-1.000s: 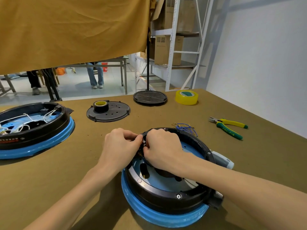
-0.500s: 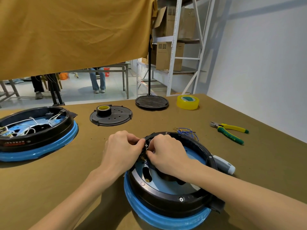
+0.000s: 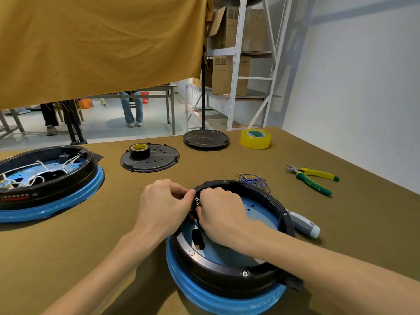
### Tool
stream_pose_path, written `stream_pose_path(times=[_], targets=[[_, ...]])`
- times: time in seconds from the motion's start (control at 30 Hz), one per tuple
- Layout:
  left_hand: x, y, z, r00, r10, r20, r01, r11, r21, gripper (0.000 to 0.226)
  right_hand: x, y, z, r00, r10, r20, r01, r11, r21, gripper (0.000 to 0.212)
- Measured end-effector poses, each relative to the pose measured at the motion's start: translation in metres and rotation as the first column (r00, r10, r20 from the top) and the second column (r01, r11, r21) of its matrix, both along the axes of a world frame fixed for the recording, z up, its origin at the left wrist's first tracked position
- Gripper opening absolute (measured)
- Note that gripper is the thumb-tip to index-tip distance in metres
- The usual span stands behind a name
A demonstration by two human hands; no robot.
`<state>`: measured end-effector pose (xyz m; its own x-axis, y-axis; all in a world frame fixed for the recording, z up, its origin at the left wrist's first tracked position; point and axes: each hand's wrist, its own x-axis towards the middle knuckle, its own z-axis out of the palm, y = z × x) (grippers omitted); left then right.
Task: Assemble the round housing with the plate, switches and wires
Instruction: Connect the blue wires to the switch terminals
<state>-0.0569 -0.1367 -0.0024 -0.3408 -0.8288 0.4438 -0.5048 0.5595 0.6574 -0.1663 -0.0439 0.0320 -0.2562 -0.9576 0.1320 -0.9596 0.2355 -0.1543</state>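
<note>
Unmoved switch part [image 3: 196, 202] between both grips

The small dark part [image 3: 196, 202] at the rim of the round housing [image 3: 229, 268] is mostly covered by the left hand [image 3: 162, 206] and right hand [image 3: 221, 215]; its type cannot be told. The screwdriver [image 3: 304, 225] shaft lies hidden behind the housing. The second housing [image 3: 48, 189], left of it, is cut by the frame edge, and its red label is illegible.
</note>
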Motion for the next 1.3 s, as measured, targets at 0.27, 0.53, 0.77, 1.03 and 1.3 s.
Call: stream_pose_path(times=[0.27, 0.53, 0.77, 1.03, 1.3], targets=[[-0.001, 0.003, 0.001, 0.999, 0.017, -0.038, -0.017, 1.000, 0.013, 0.018, -0.001, -0.002, 0.001, 0.998, -0.031, 0.060, 0.031, 1.000, 0.006, 0.021], [0.001, 0.004, 0.001, 0.999, -0.005, -0.046, 0.007, 0.999, 0.043, 0.018, -0.009, -0.006, -0.006, 0.996, -0.036, 0.081, 0.040, 0.998, -0.045, 0.023], [0.005, 0.011, 0.006, 0.998, -0.014, 0.054, 0.012, 0.999, 0.039, 0.024, -0.030, -0.001, -0.007, 0.943, 0.008, 0.333, 0.014, 0.998, -0.064, 0.011], [0.009, 0.003, 0.008, 0.994, -0.106, 0.007, 0.104, 0.989, 0.103, 0.019, -0.027, 0.001, -0.009, 0.968, 0.057, 0.244, -0.038, 0.996, -0.081, 0.015], [0.007, 0.005, 0.002, 0.997, -0.067, -0.023, 0.068, 0.997, 0.027, 0.019, -0.017, -0.001, -0.011, 0.979, 0.043, 0.198, -0.032, 0.998, -0.057, 0.017]])
